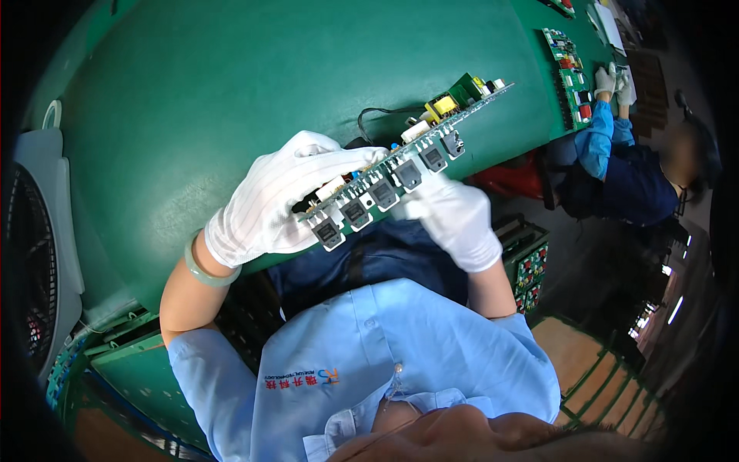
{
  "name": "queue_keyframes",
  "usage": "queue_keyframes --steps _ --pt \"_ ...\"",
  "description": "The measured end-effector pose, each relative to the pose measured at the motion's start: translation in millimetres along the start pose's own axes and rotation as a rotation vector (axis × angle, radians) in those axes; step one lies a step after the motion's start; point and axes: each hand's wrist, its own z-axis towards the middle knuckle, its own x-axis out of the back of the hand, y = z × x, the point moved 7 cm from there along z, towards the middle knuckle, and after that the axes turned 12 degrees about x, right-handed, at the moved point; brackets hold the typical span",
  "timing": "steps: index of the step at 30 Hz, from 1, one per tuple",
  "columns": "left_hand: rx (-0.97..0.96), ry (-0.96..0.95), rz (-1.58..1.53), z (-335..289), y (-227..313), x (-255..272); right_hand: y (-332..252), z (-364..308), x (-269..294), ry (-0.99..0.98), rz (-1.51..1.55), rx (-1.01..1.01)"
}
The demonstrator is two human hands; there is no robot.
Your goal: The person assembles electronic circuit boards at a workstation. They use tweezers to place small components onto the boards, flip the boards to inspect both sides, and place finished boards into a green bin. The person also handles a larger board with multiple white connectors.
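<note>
A long circuit board is held up at a slant above the front edge of the green table, its right end farther away and higher. A row of black sockets with pale frames lines its near side. A yellow transformer and a black cable stand out on its far side. My left hand, in a white striped glove, grips the board's left part. My right hand, also in a white glove, is beside the near face, below the sockets; its fingers are blurred and partly hidden.
A green table spreads out ahead. A grey fan stands at the left. At the right, a seated co-worker wears white gloves, near other circuit boards. A rack with boards stands beside me; a wire frame is lower right.
</note>
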Motion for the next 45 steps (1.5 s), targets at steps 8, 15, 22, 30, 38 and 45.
queue_keyframes --steps 8,15,22,30,38,45 --pt "0.086 -0.066 0.003 -7.8 -13.9 -1.1 31.5 -62.0 18.6 0.514 0.163 -0.526" --pt "0.685 0.035 -0.758 -7.1 -44.5 -11.8 -25.9 -41.3 -41.8 0.32 0.925 -0.594" --pt "0.64 -0.612 -0.476 -20.2 -21.1 -49.2 -21.0 -51.9 -30.1 0.98 1.01 -0.595" --pt "0.662 -0.217 -0.7 -12.0 -44.1 -19.0 22.6 -63.5 32.2 0.894 0.435 -0.682" --pt "0.484 -0.189 -1.0 -2.1 -45.4 8.7 71.5 -28.7 70.8 0.616 0.495 -0.102" --pt "0.497 0.062 -0.406 2.3 -35.8 24.3 48.5 -42.6 39.4 0.736 0.26 -0.527"
